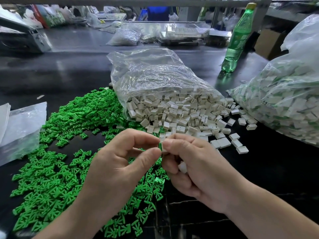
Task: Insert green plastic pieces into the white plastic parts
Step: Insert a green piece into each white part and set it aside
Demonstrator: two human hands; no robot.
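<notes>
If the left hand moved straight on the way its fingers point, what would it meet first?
Likely the white part pinched by the right hand, where the left hand's green piece enters.

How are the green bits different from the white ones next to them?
The green pieces are bright green; the white parts are off-white. The green pieces are flat with splayed prongs; the white parts are little boxes. The green pieces lie loose on the table; the white parts spill from an open clear bag. Both are small plastic bits heaped side by side.
</notes>
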